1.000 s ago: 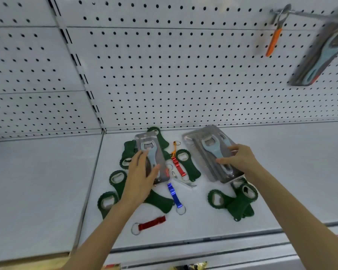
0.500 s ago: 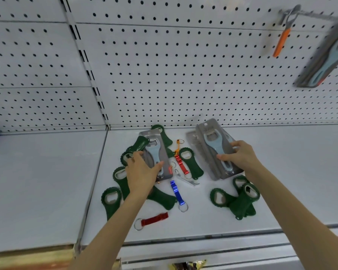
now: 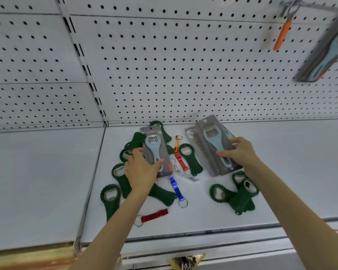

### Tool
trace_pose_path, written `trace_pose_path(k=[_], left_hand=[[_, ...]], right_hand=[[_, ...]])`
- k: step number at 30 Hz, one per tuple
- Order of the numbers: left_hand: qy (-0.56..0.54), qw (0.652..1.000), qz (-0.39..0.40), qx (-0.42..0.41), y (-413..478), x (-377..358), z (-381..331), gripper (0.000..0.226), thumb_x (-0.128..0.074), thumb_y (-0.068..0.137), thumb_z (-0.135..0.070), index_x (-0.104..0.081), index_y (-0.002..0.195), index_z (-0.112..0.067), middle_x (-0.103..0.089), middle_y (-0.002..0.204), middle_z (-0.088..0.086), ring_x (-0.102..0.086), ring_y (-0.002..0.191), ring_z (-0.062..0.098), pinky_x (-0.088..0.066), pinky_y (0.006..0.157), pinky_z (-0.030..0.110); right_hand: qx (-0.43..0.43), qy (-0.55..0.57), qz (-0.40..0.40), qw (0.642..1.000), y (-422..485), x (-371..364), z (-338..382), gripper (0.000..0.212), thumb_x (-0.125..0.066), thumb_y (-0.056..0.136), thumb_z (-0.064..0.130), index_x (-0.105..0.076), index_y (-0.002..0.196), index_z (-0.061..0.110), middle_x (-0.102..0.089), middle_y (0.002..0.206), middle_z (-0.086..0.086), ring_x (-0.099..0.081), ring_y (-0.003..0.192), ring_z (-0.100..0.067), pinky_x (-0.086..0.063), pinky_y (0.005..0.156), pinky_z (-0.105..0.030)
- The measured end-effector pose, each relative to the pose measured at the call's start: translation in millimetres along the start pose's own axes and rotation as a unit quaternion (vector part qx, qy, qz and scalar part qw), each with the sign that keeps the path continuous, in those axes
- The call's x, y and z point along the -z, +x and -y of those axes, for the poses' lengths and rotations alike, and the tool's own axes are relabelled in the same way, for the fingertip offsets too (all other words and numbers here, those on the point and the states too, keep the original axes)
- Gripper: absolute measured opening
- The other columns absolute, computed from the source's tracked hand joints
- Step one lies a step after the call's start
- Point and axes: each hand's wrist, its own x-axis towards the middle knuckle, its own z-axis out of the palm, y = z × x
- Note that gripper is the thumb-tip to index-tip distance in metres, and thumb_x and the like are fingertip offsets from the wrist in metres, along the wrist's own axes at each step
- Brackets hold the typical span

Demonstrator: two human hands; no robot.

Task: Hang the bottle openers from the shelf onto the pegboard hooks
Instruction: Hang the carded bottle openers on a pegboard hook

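Bottle openers lie scattered on the white shelf (image 3: 281, 162). My left hand (image 3: 141, 170) grips a grey carded pack holding a light-blue opener (image 3: 154, 147), its lower end under my fingers. My right hand (image 3: 240, 152) grips a second carded light-blue opener pack (image 3: 211, 137), tilted up off a pack beneath it. Around them lie several dark green openers (image 3: 191, 158), two red keychain openers (image 3: 154, 216), a blue one (image 3: 176, 189) and a small orange one (image 3: 177, 144). At the upper right of the pegboard (image 3: 183, 65), a hook (image 3: 316, 5) carries an orange-handled opener (image 3: 282, 35) and a carded blue pack (image 3: 328, 49).
A vertical slotted rail (image 3: 82, 61) splits the pegboard panels. A second shelf section (image 3: 37, 182) lies to the left. The shelf's front edge (image 3: 203, 230) runs below the openers, with a yellow wrapper (image 3: 185, 261) on the level under it.
Both hands have closed on the carded packs. The right pack's far end has risen off the shelf and the left pack has shifted slightly. The view has moved a little closer.
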Motion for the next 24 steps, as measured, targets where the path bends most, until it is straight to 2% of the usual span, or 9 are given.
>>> trace_pose_path(k=[4, 8, 13, 17, 19, 22, 24], left_hand=[[-0.043, 0.999, -0.009, -0.021, -1.3, -1.4, 0.9, 0.072, -0.083, 0.070, -0.034, -0.043, 0.128, -0.020, -0.054, 0.131, 0.006, -0.048, 0.123, 0.024, -0.043, 0.103, 0.047], [-0.054, 0.998, 0.010, -0.042, 0.0, 0.3, -1.0, 0.069, -0.083, 0.070, -0.028, -0.043, 0.127, -0.020, -0.056, 0.129, 0.005, -0.050, 0.122, 0.024, -0.048, 0.098, 0.049], [-0.060, 0.996, 0.061, -0.031, 8.2, 5.1, -4.5, 0.068, -0.081, 0.074, -0.020, -0.041, 0.128, -0.018, -0.055, 0.132, 0.009, -0.054, 0.119, 0.027, -0.053, 0.091, 0.046], [-0.079, 0.994, 0.068, -0.028, 10.1, 7.0, -7.3, 0.070, -0.082, 0.072, -0.016, -0.042, 0.129, -0.017, -0.056, 0.131, 0.009, -0.056, 0.116, 0.025, -0.053, 0.091, 0.046], [-0.092, 0.993, 0.062, -0.042, 9.3, 6.9, -8.7, 0.068, -0.082, 0.071, -0.013, -0.045, 0.128, -0.016, -0.056, 0.129, 0.008, -0.055, 0.115, 0.022, -0.054, 0.090, 0.040], [-0.116, 0.989, 0.046, -0.080, 7.0, 7.5, -11.6, 0.064, -0.081, 0.071, -0.008, -0.047, 0.124, -0.018, -0.055, 0.126, 0.004, -0.054, 0.110, 0.014, -0.046, 0.078, 0.018], [-0.122, 0.987, 0.049, -0.090, 5.1, 8.9, -14.6, 0.069, -0.081, 0.071, -0.008, -0.045, 0.129, -0.019, -0.055, 0.126, 0.003, -0.054, 0.108, 0.012, -0.043, 0.074, 0.014]], right_hand=[[-0.001, 0.007, -0.002, 1.000, -0.5, 1.1, -1.1, 0.056, -0.083, 0.070, 0.010, -0.047, 0.113, 0.010, -0.056, 0.107, -0.010, -0.061, 0.094, -0.030, -0.053, 0.081, -0.040], [-0.003, 0.029, -0.005, 1.000, -2.2, 3.2, -2.0, 0.055, -0.083, 0.070, 0.008, -0.048, 0.112, 0.011, -0.057, 0.108, -0.010, -0.061, 0.089, -0.027, -0.051, 0.071, -0.034], [-0.006, 0.043, -0.012, 0.999, -4.7, 3.6, -3.9, 0.057, -0.083, 0.071, 0.008, -0.048, 0.116, 0.009, -0.058, 0.113, -0.012, -0.062, 0.095, -0.031, -0.053, 0.081, -0.039], [-0.001, 0.044, -0.018, 0.999, -6.6, 4.0, -5.5, 0.056, -0.083, 0.070, 0.008, -0.048, 0.114, 0.009, -0.059, 0.118, -0.015, -0.062, 0.096, -0.031, -0.053, 0.081, -0.040], [-0.002, 0.042, -0.022, 0.999, -6.8, 4.7, -6.4, 0.057, -0.083, 0.070, 0.008, -0.048, 0.115, 0.008, -0.059, 0.119, -0.016, -0.062, 0.098, -0.032, -0.054, 0.084, -0.042], [-0.003, 0.050, -0.028, 0.998, -7.6, 5.7, -8.6, 0.060, -0.084, 0.069, 0.009, -0.048, 0.117, 0.007, -0.061, 0.119, -0.016, -0.063, 0.099, -0.033, -0.055, 0.084, -0.043], [-0.003, 0.060, -0.030, 0.998, -8.8, 6.4, -9.7, 0.061, -0.085, 0.068, 0.010, -0.048, 0.117, 0.008, -0.062, 0.117, -0.016, -0.064, 0.098, -0.033, -0.055, 0.083, -0.043]])
